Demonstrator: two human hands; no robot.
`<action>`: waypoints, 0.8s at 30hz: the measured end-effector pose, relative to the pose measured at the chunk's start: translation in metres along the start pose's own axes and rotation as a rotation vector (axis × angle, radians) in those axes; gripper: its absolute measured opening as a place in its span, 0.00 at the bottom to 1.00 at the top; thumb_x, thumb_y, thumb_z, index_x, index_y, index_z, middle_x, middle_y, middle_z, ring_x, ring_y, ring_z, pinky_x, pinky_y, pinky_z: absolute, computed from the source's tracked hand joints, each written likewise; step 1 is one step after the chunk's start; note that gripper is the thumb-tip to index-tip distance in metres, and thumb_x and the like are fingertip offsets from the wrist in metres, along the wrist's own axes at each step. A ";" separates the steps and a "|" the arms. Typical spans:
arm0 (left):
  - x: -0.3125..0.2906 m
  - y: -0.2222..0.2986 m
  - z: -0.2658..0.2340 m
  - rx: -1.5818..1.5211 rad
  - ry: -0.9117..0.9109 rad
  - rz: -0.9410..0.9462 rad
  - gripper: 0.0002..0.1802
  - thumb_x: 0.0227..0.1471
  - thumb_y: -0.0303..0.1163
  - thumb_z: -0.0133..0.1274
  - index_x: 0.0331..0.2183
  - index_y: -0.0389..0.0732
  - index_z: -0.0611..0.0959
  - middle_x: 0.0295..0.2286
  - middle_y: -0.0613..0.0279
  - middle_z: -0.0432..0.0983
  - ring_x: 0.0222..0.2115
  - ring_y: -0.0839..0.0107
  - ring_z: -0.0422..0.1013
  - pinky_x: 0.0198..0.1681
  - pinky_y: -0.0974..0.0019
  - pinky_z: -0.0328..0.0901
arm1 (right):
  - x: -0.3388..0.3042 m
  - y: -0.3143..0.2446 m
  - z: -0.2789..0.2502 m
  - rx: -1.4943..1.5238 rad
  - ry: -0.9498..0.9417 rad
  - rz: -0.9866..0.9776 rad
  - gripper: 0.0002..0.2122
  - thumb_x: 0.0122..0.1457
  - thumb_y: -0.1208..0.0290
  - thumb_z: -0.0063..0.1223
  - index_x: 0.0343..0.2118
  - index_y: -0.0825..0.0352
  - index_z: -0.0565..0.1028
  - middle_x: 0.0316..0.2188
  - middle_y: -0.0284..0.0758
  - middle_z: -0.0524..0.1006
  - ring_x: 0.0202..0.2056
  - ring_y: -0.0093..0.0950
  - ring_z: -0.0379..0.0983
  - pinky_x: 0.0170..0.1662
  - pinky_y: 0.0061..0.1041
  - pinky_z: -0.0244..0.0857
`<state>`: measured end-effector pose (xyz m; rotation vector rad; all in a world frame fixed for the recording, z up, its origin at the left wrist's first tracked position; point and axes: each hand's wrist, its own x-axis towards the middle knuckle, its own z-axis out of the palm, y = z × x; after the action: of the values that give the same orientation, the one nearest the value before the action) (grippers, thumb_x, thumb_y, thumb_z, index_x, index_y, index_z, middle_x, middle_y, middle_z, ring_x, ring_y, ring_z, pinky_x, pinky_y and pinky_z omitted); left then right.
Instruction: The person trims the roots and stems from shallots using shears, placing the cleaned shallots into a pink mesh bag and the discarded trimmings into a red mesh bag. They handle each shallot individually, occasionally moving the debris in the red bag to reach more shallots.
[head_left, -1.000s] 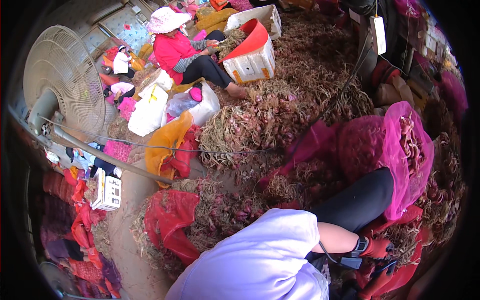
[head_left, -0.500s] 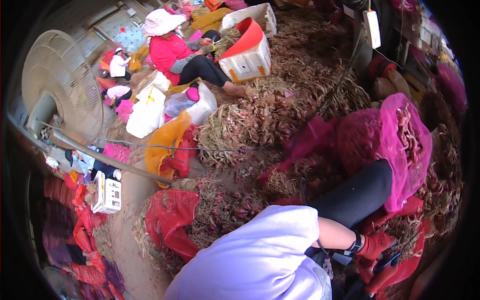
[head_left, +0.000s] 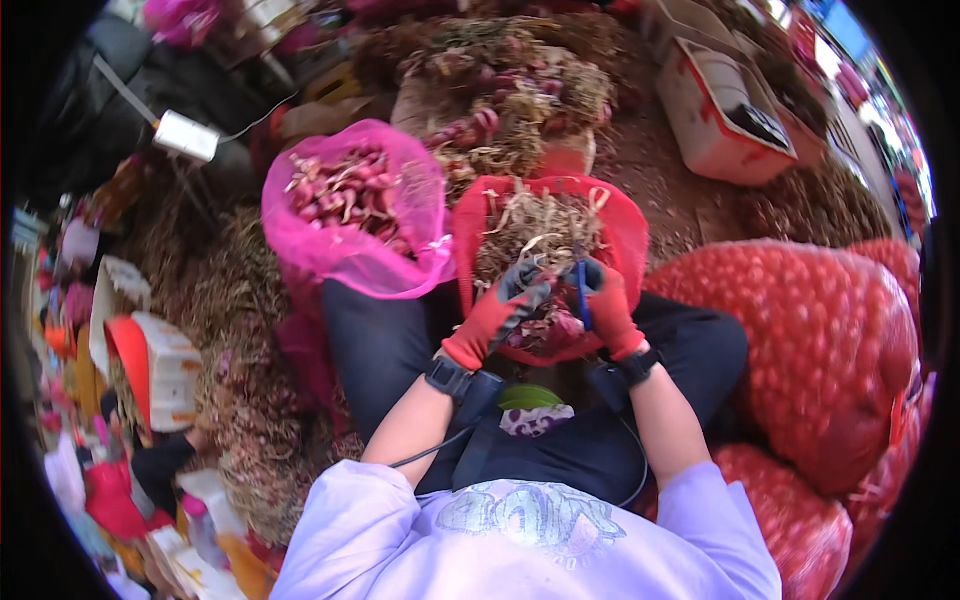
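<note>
Both of my hands wear red gloves with dark fingers and meet over a red mesh bag (head_left: 628, 225) between my legs. Dry, straw-coloured shallot stems (head_left: 540, 225) fill its far part; reddish shallots (head_left: 550, 332) lie below my hands. My left hand (head_left: 500, 312) is closed, its fingertips pinched on what looks like a shallot, mostly hidden. Closed around a blue-handled tool (head_left: 583, 295) is my right hand (head_left: 612, 308); the tool's working end is hard to make out. To the left, an open pink mesh bag (head_left: 425, 205) holds many trimmed shallots (head_left: 345, 195).
Full red mesh sacks (head_left: 790, 340) are stacked at my right. Unsorted shallots with stems (head_left: 530, 90) are heaped ahead, and dry stalks (head_left: 250, 330) cover the left floor. A white foam box (head_left: 700, 130) stands far right. A white device (head_left: 187, 137) hangs from a pole at upper left.
My view has swung from the left side, with its fan and seated co-worker, to my lap. Both hands are now in the middle of the picture, above the red bag.
</note>
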<state>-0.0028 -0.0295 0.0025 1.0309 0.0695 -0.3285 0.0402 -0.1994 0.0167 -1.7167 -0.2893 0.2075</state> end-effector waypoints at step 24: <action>-0.002 -0.004 -0.048 -0.531 0.086 -0.038 0.20 0.55 0.43 0.45 0.44 0.40 0.71 0.35 0.58 0.72 0.33 0.66 0.71 0.35 0.67 0.68 | -0.093 -0.268 -0.014 -1.297 -0.156 -0.650 0.06 0.42 0.67 0.49 0.22 0.63 0.68 0.17 0.31 0.65 0.23 0.28 0.65 0.29 0.30 0.58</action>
<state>-0.0018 0.0099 -0.0254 0.5170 0.2416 -0.2792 -0.0642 -0.2011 0.2804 -2.7301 -1.2719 -0.4371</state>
